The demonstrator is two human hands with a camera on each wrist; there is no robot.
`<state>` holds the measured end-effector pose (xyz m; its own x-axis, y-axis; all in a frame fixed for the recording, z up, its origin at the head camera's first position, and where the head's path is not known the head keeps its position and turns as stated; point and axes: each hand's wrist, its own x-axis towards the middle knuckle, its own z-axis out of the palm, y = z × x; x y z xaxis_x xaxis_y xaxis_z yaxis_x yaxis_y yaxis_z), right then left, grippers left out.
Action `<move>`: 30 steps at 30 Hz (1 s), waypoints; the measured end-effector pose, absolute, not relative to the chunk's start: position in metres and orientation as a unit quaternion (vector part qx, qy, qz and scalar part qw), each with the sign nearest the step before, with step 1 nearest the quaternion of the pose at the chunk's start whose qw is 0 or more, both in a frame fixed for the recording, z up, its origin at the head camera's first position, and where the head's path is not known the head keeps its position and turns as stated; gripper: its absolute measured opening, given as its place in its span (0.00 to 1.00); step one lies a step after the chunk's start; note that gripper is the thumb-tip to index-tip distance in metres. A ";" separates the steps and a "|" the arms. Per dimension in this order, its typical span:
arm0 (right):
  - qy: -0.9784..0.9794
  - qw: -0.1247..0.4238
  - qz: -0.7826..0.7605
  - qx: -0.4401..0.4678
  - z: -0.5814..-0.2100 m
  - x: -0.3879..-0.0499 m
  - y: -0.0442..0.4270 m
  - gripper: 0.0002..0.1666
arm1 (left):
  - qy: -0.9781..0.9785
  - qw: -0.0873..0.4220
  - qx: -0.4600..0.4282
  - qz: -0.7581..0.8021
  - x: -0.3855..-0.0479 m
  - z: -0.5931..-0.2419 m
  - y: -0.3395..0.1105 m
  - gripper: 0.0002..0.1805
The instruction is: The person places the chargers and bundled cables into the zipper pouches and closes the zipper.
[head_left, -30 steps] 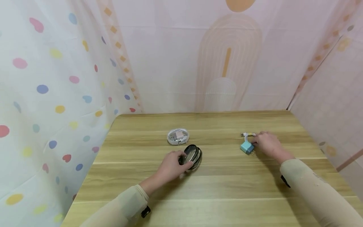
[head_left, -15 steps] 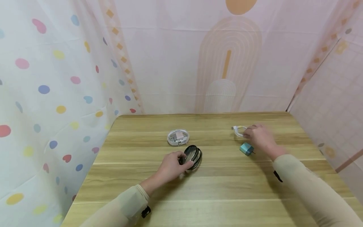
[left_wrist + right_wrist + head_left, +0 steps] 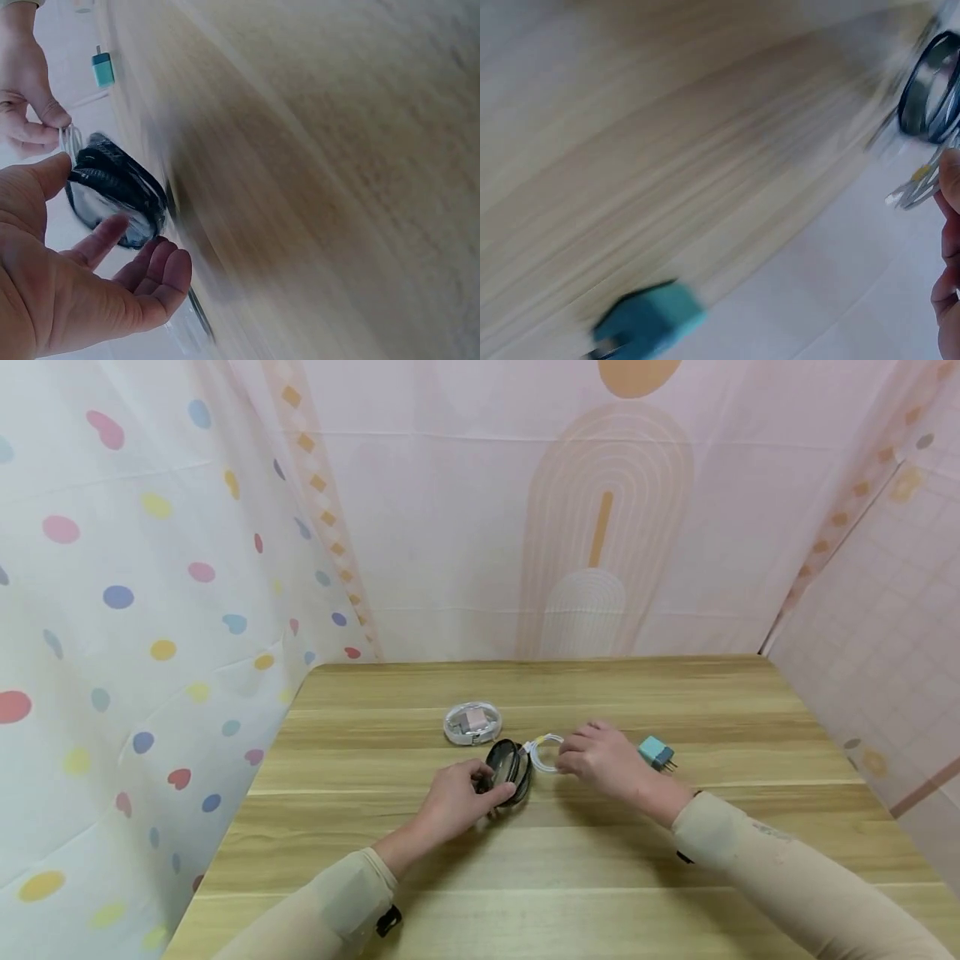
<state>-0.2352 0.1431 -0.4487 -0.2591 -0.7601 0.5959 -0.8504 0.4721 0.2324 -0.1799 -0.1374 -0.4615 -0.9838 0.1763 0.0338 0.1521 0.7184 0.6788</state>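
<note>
My left hand (image 3: 453,795) holds a round see-through case (image 3: 500,758) with black rims, thumb on one side and fingers on the other. The case stands on edge, its two rims spread apart at the top. To its right, my right hand (image 3: 609,763) pinches a coiled white charging cable (image 3: 921,180) with a yellow tie. In the head view the coil's left end overlaps the case's right rim; whether it is inside cannot be told. A teal power adapter (image 3: 656,752) with metal prongs lies on the table right of my right hand.
Behind the black-rimmed case, a clear oval case (image 3: 472,724) with a white rim holds a pinkish plug and cable. Everything rests on a wooden table (image 3: 570,893). Patterned curtains (image 3: 450,527) hang along the back and both sides.
My right hand has picked the white cable up from beside the teal adapter and brought it left to the black-rimmed case. The left hand stays in place.
</note>
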 end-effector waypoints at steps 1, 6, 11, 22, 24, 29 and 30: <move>-0.789 0.328 0.068 0.516 -0.449 -0.233 0.139 0.08 | 0.926 0.019 0.086 0.368 -0.180 -0.461 -0.137 0.23; -0.794 0.303 0.050 0.524 -0.448 -0.226 0.130 0.07 | 0.921 0.021 0.084 0.379 -0.180 -0.459 -0.135 0.18; -0.799 0.289 0.037 0.526 -0.451 -0.223 0.133 0.06 | 0.922 0.033 0.105 0.371 -0.185 -0.459 -0.134 0.17; -0.763 0.332 -0.031 0.553 -0.448 -0.220 0.146 0.05 | 0.897 0.055 0.079 0.432 -0.191 -0.456 -0.135 0.17; -0.743 0.349 -0.080 0.566 -0.445 -0.217 0.145 0.09 | 0.893 0.062 0.075 0.439 -0.189 -0.454 -0.133 0.18; -0.685 0.395 -0.129 0.598 -0.446 -0.213 0.132 0.12 | 0.892 0.069 0.069 0.442 -0.185 -0.453 -0.127 0.19; -0.683 0.399 -0.117 0.601 -0.448 -0.212 0.130 0.11 | 0.891 0.068 0.068 0.443 -0.184 -0.453 -0.125 0.19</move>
<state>-0.2123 0.1299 -0.4478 0.0400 -0.9138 0.4043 -0.7280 0.2505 0.6382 -0.1841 -0.1254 -0.4531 -0.9815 0.1821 -0.0599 0.0621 0.5978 0.7993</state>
